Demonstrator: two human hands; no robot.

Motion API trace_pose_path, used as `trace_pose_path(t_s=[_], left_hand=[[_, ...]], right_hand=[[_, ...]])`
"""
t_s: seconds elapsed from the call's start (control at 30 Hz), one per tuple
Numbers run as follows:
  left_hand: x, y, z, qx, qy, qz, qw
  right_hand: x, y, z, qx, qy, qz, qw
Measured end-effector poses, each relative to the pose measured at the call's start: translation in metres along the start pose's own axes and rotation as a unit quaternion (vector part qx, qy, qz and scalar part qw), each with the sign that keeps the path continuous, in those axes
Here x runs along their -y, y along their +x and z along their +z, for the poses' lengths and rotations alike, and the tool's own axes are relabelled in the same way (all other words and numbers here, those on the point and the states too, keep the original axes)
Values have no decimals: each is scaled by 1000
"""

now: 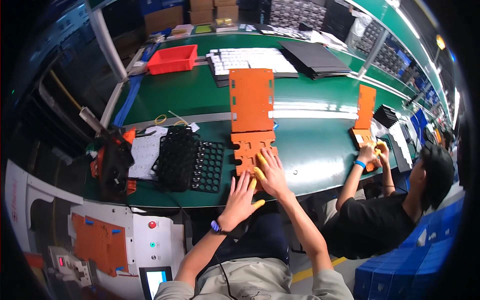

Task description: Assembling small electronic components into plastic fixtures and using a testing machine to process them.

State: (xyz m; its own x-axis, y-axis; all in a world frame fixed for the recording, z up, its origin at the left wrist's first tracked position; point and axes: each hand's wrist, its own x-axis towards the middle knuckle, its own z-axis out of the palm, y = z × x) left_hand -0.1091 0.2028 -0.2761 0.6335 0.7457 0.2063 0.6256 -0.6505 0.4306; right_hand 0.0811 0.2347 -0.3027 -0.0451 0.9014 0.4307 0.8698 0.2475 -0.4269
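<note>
Crowding the left part of the dark green desk [320,150] is a heap of black plastic trays with round holes [176,157]; beside it a flatter black perforated tray [208,167] reaches close to the orange slotted fixture [251,100] lying before the person. A white printed sheet [145,152] shows left of the heap. Beyond the pale metal rail [310,114] sit a shallow red plastic bin [172,60], rows of small white pieces [252,59] and a stack of flat black sheets [315,59]. Well to the right, a co-worker in a black shirt [380,225] handles a second orange fixture [366,107]. At lower left, a white machine with round buttons [167,227] stands next to an orange plate with blue tabs [100,245].

The fixture's long axis runs away from the person, nearly straight up the view: its cut-out block is at the near end, and its long flat panel points to the far side, overlapping the rail.

The left hand [242,197] and right hand [272,175] cover the near end, hiding some of it. Their fingers, some in yellow covers, are extended and released, touching the block; whether anything small lies beneath them cannot be told.
</note>
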Motion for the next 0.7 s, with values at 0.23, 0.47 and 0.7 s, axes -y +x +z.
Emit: trace_pose_path(t_s=[0.23, 0.47, 0.7], left_hand=[[25, -74, -35, -213, -157, -70, 962], [25, -84, -19, -253, -180, -107, 944], [15, -37, 2, -217, -161, -100, 958]], right_hand=[[82, 57, 18, -57, 69, -25, 996], [68, 42, 44, 77, -31, -86, 993], [49, 6, 3, 59, 11, -54, 997]])
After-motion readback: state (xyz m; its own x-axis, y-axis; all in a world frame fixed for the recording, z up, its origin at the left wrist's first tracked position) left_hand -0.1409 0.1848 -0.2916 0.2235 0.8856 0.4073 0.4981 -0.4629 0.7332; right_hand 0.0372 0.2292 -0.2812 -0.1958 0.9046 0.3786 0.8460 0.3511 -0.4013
